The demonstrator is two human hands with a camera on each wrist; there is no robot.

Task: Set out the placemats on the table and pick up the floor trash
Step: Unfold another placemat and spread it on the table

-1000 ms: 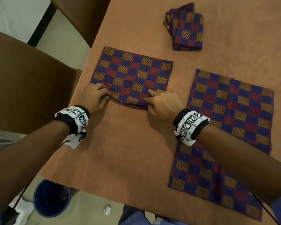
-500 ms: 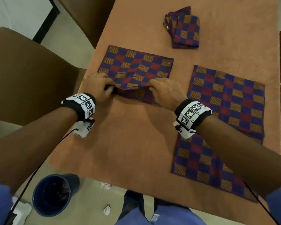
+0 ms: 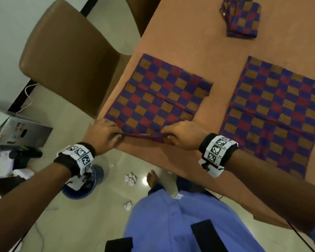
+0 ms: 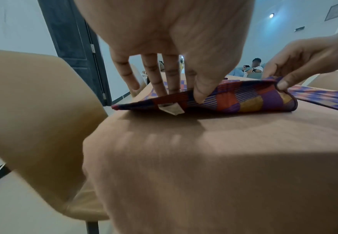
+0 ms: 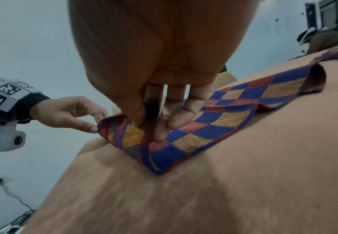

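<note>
Dining corner with pale walls and a tiled floor

A brown chair (image 3: 67, 57) stands left of the orange-brown table (image 3: 180, 33); a dark door (image 4: 74, 47) lies beyond it, and a ceiling light (image 4: 271, 15) glows far right.

No words, brands or numbers can be read anywhere. The wristbands (image 3: 219, 149) carry only black-and-white square code markers, and the small white tag (image 4: 171, 109) under the placemat (image 4: 224, 98) edge is too blurred to read.
</note>
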